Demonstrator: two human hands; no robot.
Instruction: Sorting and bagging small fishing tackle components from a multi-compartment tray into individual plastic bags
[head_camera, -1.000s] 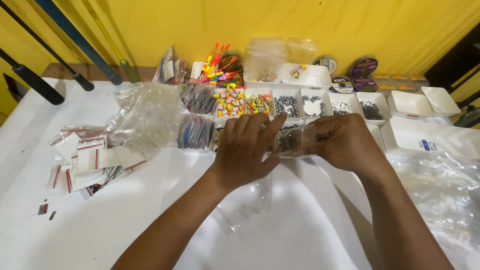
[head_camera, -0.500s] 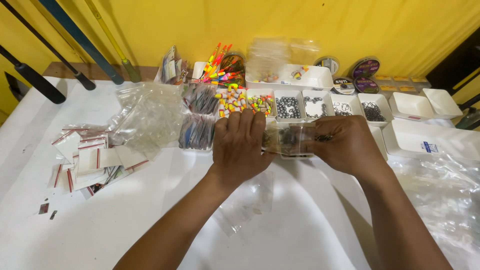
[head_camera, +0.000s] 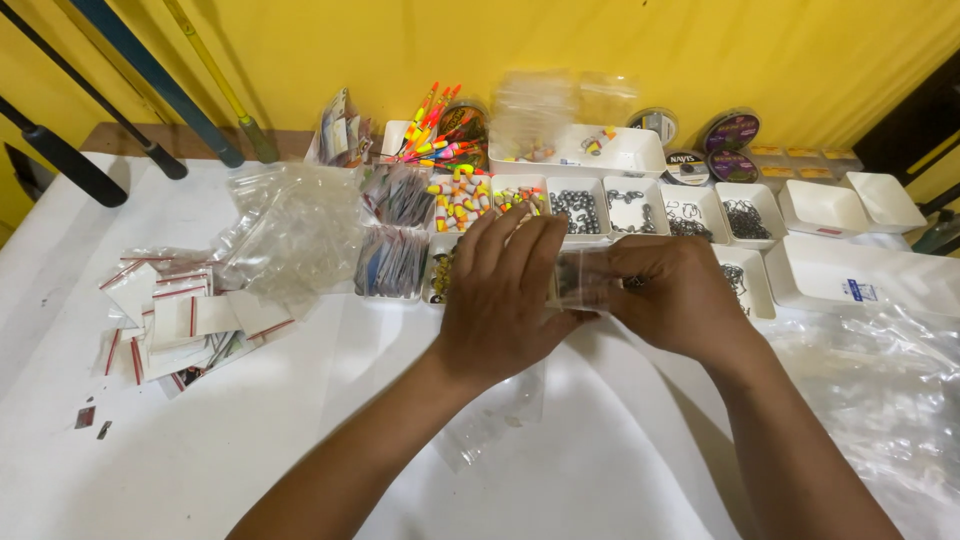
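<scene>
My left hand (head_camera: 505, 295) and my right hand (head_camera: 675, 295) meet above the white table, both gripping a small clear plastic bag (head_camera: 580, 280) between them. Dark small items show inside the bag, partly hidden by my fingers. Just behind my hands stand small white trays (head_camera: 690, 212) filled with dark metal tackle pieces and colourful beads (head_camera: 458, 200). Another empty clear bag (head_camera: 495, 420) lies on the table under my left wrist.
A heap of clear bags (head_camera: 290, 230) and a pile of small red-striped zip bags (head_camera: 175, 320) lie at the left. Bright fishing floats (head_camera: 435, 135), line spools (head_camera: 730, 150), empty white trays (head_camera: 850, 205) and rod handles (head_camera: 75, 165) stand at the back. Crumpled plastic (head_camera: 880, 390) covers the right.
My hands have drawn slightly closer together around the small clear bag, and the left fingers now fold further over it. Nothing else on the table has moved.
</scene>
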